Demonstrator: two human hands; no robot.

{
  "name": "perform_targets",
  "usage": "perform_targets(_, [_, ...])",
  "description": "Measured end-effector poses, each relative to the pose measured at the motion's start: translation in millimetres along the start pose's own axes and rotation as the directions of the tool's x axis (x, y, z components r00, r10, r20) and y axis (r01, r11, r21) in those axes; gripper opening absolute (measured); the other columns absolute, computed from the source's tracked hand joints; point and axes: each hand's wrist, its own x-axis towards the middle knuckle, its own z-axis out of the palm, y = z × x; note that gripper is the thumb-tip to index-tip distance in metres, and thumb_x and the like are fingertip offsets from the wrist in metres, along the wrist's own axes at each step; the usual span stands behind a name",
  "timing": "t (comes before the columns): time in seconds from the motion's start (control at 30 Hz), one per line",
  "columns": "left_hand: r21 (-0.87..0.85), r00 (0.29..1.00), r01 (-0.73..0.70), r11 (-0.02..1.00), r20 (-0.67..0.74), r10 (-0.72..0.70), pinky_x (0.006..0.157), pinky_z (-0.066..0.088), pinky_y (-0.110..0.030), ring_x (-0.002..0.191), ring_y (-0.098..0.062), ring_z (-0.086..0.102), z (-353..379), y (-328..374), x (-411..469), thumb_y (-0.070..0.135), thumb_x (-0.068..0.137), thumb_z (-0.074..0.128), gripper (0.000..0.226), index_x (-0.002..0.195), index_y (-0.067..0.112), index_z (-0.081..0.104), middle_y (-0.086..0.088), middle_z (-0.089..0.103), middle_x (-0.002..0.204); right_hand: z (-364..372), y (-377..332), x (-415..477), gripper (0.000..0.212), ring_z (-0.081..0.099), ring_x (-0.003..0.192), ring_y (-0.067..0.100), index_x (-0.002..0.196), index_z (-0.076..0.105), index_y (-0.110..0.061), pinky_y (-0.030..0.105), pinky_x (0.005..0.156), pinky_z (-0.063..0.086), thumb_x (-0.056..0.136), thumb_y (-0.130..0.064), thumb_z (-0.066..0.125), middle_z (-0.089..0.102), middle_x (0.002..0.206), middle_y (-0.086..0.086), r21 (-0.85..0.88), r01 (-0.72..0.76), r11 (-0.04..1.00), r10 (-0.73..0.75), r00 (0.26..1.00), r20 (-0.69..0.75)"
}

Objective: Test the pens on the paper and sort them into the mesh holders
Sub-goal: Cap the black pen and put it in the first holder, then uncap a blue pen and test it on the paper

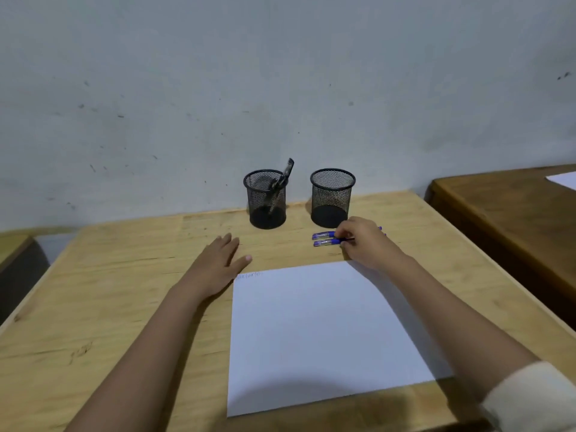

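Two black mesh holders stand by the wall. The left holder point(267, 199) has dark pens in it, one sticking out above its rim. The right holder point(332, 198) looks empty. Two blue pens point(325, 239) lie side by side on the wooden desk in front of the right holder. My right hand point(366, 241) rests over their right ends, fingers curled on them, and a thin dark tip shows at my fingertips. My left hand point(219, 261) lies flat and open on the desk beside the white paper point(324, 332), which has faint scribbles at its top left corner.
The light wooden desk point(124, 291) ends at a grey wall behind the holders. A darker wooden desk point(511, 213) stands to the right with a sheet on it. Another desk edge shows at far left.
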Motion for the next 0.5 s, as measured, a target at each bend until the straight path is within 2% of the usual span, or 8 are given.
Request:
perform_targets(0.07, [0.044,1.000,-0.003,0.999,-0.010,0.003,0.119,0.004,-0.039,0.147,-0.020,0.002,2,-2,-5,0.048,0.095,0.036,0.065,0.148,0.015,0.019,-0.004,0.008,0.159,4,1,4,0.019,0.055,0.090,0.027,0.092,0.066,-0.005,0.031,0.075,0.042,0.080,0.004,0.055,0.052,0.091,0.005,-0.025,0.020,0.999,-0.020,1.000,0.004])
perform_targets(0.27, [0.060,1.000,0.025,0.998,0.012,-0.026,0.119,0.005,-0.039,0.147,-0.019,0.001,-3,7,-11,0.047,0.096,0.035,0.064,0.148,0.012,0.020,-0.006,0.007,0.159,7,-7,9,0.015,0.055,0.090,0.028,0.092,0.066,-0.004,0.028,0.072,0.038,0.084,0.002,0.056,0.054,0.092,0.010,-0.038,0.053,0.998,-0.053,0.999,0.002])
perform_targets(0.3, [0.019,0.999,0.023,1.000,0.022,-0.024,0.119,0.010,-0.040,0.147,-0.019,0.004,-5,9,-12,0.047,0.096,0.037,0.062,0.144,0.009,0.028,-0.008,0.012,0.158,7,-14,8,0.015,0.053,0.088,0.025,0.093,0.067,-0.004,0.028,0.072,0.038,0.084,0.001,0.056,0.052,0.090,0.007,-0.022,0.072,0.997,-0.072,0.997,-0.008])
perform_targets(0.37, [-0.160,1.000,-0.016,0.987,0.010,0.018,0.113,0.027,-0.036,0.143,-0.015,0.021,-8,17,-13,0.049,0.093,0.043,0.052,0.124,0.007,0.049,-0.012,0.034,0.150,8,-30,7,0.015,0.048,0.084,0.020,0.093,0.067,-0.003,0.027,0.070,0.036,0.084,-0.001,0.056,0.048,0.088,0.003,0.012,0.121,0.993,-0.121,0.992,-0.037])
perform_targets(0.43, [-0.391,0.999,-0.038,0.920,-0.044,0.022,0.093,0.041,-0.017,0.126,-0.010,0.040,-11,35,-20,0.041,0.093,0.049,0.047,0.127,0.009,0.050,0.000,0.046,0.136,11,-47,6,0.017,0.048,0.085,0.021,0.094,0.067,-0.002,0.026,0.071,0.035,0.083,0.001,0.054,0.049,0.088,0.004,0.034,0.180,0.983,-0.178,0.983,-0.051])
perform_targets(0.5, [-0.476,0.994,-0.076,0.876,-0.107,0.028,0.081,0.043,-0.013,0.109,-0.007,0.050,-13,49,-26,0.035,0.092,0.053,0.042,0.128,0.012,0.053,0.004,0.054,0.124,15,-63,4,0.019,0.052,0.090,0.026,0.096,0.067,-0.002,0.026,0.075,0.038,0.084,0.002,0.053,0.055,0.092,0.011,0.037,0.230,0.973,-0.228,0.972,-0.053])
